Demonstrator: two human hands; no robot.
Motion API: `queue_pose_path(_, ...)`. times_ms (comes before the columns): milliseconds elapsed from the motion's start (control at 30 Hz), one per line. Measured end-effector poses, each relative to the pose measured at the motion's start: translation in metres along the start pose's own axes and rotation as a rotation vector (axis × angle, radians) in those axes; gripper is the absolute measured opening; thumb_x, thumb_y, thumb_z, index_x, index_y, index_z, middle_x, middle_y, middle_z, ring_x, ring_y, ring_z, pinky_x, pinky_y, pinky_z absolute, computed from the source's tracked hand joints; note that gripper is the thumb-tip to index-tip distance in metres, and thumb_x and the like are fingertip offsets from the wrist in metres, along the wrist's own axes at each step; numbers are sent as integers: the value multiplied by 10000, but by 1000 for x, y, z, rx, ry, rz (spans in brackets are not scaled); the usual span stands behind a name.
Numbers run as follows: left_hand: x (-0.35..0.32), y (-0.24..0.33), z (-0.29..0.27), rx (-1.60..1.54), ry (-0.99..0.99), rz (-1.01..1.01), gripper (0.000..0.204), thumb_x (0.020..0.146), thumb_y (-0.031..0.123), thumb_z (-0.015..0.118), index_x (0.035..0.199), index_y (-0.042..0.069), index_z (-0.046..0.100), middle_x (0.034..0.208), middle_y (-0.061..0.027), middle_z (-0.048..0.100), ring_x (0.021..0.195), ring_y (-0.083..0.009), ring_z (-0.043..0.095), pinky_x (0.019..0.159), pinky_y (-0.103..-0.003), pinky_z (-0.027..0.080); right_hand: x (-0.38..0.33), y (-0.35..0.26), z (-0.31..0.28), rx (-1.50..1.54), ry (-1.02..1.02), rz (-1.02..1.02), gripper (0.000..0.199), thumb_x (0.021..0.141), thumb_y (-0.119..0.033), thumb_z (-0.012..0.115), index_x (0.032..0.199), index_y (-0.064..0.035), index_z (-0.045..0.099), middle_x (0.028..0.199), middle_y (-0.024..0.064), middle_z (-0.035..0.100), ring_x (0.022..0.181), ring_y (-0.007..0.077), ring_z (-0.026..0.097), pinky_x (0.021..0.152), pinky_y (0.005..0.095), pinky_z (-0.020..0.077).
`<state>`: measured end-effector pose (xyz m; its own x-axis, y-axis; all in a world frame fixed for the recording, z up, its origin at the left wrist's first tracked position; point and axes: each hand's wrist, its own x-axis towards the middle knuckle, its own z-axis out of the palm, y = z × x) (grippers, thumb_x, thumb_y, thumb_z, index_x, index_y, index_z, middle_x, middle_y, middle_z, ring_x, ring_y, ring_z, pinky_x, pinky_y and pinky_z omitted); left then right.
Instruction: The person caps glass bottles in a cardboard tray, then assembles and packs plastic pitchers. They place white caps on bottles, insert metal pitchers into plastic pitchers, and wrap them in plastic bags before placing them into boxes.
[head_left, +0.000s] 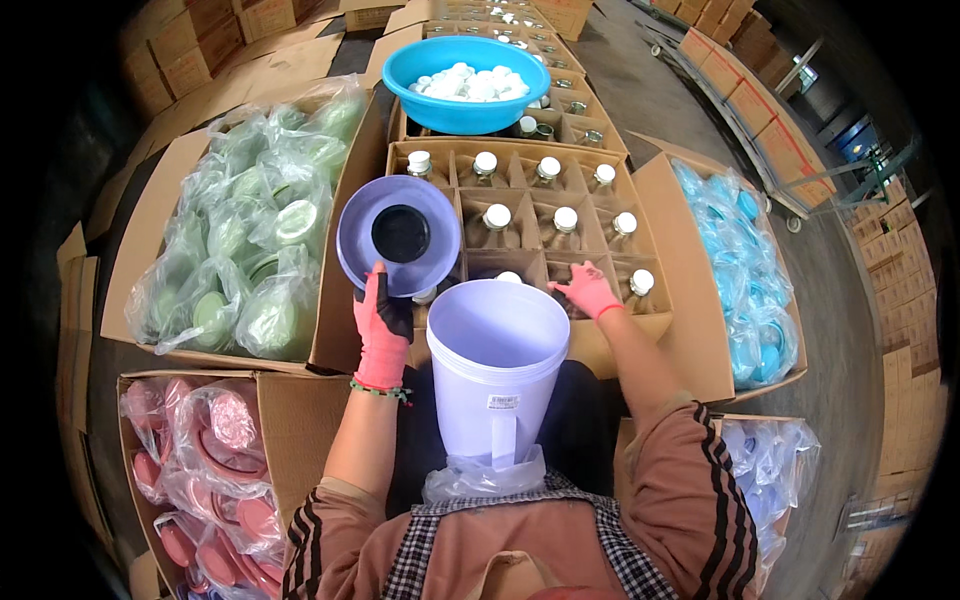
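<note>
My left hand (pixel 384 325), in a pink glove with dark fingers, grips the rim of a round purple lid (pixel 352 228) with a black disc at its centre. A purple plastic jug (pixel 497 375) stands in front of my body, open at the top, its handle towards me and a clear bag around its base. My right hand (pixel 588 290), also gloved in pink, is over a divided carton (pixel 645 325), its fingers apart and nothing visible in them. Glass bottles with white caps (pixel 565 219) stand in the carton's compartments; the lid and jug hide some of them.
A blue basin (pixel 467 118) of white caps rests on another carton of bottles beyond. Boxes of bagged green lids (pixel 235 225) and pink lids (pixel 215 470) flank my left. Bagged blue lids (pixel 745 290) and purple pieces (pixel 765 465) lie right. A loaded trolley (pixel 765 120) stands far right.
</note>
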<state>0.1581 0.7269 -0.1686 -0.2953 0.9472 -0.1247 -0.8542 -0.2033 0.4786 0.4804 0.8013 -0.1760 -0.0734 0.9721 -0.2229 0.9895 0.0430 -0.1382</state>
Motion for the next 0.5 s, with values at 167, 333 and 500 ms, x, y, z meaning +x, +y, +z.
queue_pose_path(167, 4, -1, 1, -55, 6, -69, 386, 801, 176, 572, 1141, 46, 443, 1052, -73, 513, 923, -204, 524, 806, -353, 439, 0, 16, -7, -16, -82, -88, 699, 608, -476, 665, 1058, 8, 441, 989, 215, 539, 990, 334, 496, 846, 386, 407)
queue_pose_path(333, 4, -7, 9, -73, -5, -74, 380, 800, 177, 568, 1138, 53, 446, 1047, -65, 518, 924, -200, 522, 806, -355, 438, 2, 12, 2, -23, -41, -11, 652, 586, -366, 716, 1059, -16, 434, 1029, 192, 531, 979, 319, 509, 837, 372, 417)
queue_pose_path(500, 18, -25, -11, -92, 21, -133, 333, 792, 152, 555, 1100, 56, 470, 1028, -62, 527, 929, -195, 516, 824, -370, 425, -6, 10, -28, 5, 13, 62, 668, 588, -416, 689, 1079, -21, 466, 1062, 184, 533, 1014, 300, 500, 845, 363, 411)
